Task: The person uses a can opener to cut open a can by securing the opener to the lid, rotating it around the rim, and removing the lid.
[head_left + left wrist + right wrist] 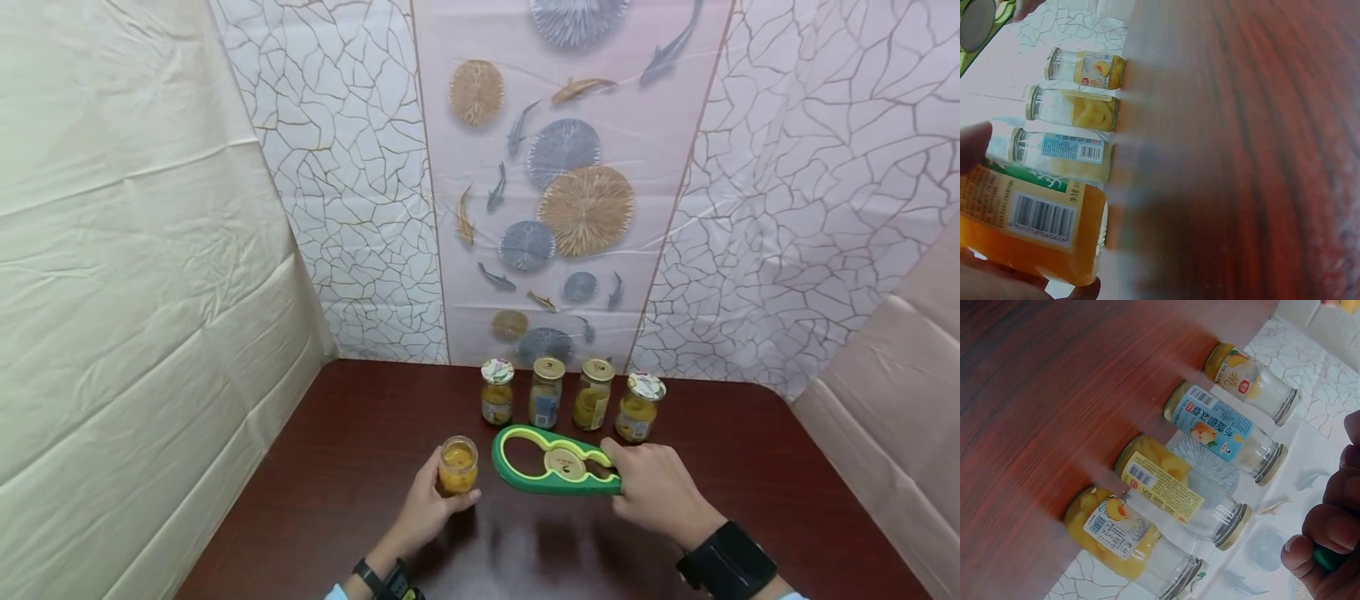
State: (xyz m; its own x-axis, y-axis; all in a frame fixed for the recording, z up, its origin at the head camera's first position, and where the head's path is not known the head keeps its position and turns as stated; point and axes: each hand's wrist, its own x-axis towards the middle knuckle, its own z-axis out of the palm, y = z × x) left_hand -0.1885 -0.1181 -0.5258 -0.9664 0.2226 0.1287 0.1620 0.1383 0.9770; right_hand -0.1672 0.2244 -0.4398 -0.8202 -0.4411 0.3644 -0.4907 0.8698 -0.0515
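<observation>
My left hand (427, 510) grips a lidless glass jar (458, 467) of orange-yellow contents, mouth upward. Its barcode label (1041, 215) faces the left wrist camera; I cannot tell whether the base touches the table. To the right, my right hand (660, 492) holds the handle end of a green jar opener (517, 483) with a yellow-green inner edge. A gold lid (566, 464) sits within the opener's middle opening. In the right wrist view only the curled fingers (1335, 528) and a bit of the green handle (1329, 557) show.
Several lidded fruit jars stand in a row at the table's back: a white-lidded jar (497, 392), two gold-lidded jars, one with a blue label (1213, 422), and another white-lidded jar (639, 408). Behind the dark red table (360, 450) hangs a patterned cloth (375, 208).
</observation>
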